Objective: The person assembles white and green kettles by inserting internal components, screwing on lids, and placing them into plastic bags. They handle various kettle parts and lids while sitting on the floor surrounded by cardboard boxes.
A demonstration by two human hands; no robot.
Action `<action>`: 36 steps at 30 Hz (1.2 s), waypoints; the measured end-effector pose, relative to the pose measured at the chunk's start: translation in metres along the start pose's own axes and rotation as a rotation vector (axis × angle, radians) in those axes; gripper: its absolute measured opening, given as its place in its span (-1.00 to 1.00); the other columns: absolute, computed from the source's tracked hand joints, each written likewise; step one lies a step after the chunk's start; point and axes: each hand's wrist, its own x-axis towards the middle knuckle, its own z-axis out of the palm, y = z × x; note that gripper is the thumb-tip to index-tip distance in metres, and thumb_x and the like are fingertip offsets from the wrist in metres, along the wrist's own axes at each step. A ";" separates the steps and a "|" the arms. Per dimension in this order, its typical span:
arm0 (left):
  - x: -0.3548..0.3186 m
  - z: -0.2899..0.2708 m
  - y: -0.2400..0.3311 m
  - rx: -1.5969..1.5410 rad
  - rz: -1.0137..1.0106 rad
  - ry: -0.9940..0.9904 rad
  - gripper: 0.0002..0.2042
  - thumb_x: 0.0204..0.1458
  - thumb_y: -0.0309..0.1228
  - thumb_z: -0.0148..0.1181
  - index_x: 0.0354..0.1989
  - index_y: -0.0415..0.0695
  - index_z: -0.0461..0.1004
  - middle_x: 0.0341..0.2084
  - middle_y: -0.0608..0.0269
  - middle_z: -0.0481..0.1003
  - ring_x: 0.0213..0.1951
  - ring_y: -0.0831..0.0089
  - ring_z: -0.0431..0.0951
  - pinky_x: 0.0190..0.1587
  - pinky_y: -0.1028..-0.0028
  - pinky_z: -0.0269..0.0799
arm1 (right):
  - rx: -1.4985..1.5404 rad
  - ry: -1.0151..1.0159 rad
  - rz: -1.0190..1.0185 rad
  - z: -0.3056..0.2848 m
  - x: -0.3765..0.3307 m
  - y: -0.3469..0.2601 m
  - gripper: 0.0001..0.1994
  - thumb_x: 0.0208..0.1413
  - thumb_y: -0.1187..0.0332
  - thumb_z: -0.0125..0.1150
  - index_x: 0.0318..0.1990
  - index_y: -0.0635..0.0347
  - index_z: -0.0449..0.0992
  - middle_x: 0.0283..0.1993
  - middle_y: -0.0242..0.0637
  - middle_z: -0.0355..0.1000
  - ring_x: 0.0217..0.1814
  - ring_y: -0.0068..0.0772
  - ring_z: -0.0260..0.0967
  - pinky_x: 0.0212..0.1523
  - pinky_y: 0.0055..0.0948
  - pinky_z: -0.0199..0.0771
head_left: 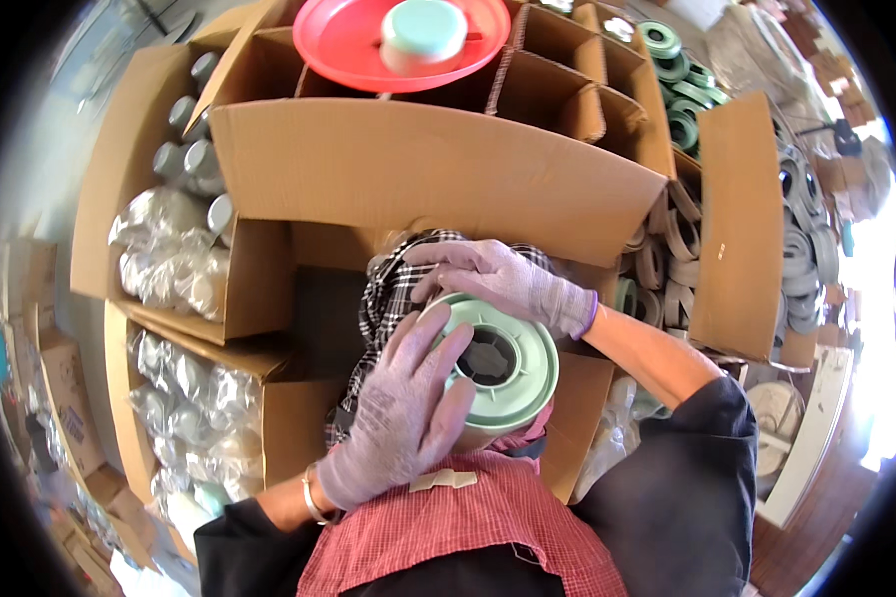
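Note:
A round mint-green container [523,383] with a wide ribbed rim rests upright-looking in my lap, slightly tilted. A dark hole with an angular edge sits at the middle of its top. My left hand [393,418], in a pale grey-purple glove, lies against its left side, the fingers reaching over the rim towards the hole. My right hand [513,284], gloved alike, bends round its far edge, the fingers pointing left. Between the two hands the container is held; its lower part is mostly hidden. The undersides of the fingers are out of sight.
A divided cardboard box [438,164] stands ahead, bearing a red basin [334,50] with a mint-topped round piece [423,40]. Left boxes hold plastic-wrapped clear parts [184,269] and grey cups [204,164]. Right boxes contain green rings [667,65] and grey rings [796,249].

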 end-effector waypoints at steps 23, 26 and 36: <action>0.066 -0.030 0.019 0.645 -0.143 -0.753 -0.65 0.02 -0.12 0.10 -0.49 -0.19 0.54 -0.64 -0.07 0.50 -0.49 0.05 0.59 -0.39 0.13 0.50 | -0.380 0.344 -0.134 0.027 0.024 0.019 -0.71 0.01 0.20 0.23 -0.30 0.29 0.63 -0.34 -0.09 0.58 -0.26 -0.25 0.57 -0.13 -0.32 0.51; 0.076 -0.038 0.019 0.629 -0.139 -0.865 -0.70 0.03 -0.17 0.09 -0.45 -0.19 0.55 -0.61 -0.03 0.51 -0.49 0.04 0.58 -0.39 0.12 0.49 | -0.238 0.322 -0.175 0.027 0.031 0.025 -0.73 0.06 0.25 0.22 -0.27 0.31 0.62 -0.33 -0.14 0.59 -0.25 -0.34 0.57 -0.12 -0.36 0.52; 0.079 -0.065 0.010 0.402 0.728 -0.792 -0.67 -0.04 -0.36 0.26 -0.04 -0.03 0.53 -0.16 0.28 0.53 -0.15 0.30 0.53 0.00 0.28 0.44 | 0.283 0.011 -0.273 0.016 -0.005 0.012 -0.73 0.19 0.31 0.23 -0.07 0.33 0.54 -0.10 -0.32 0.52 -0.07 -0.54 0.45 0.04 -0.51 0.44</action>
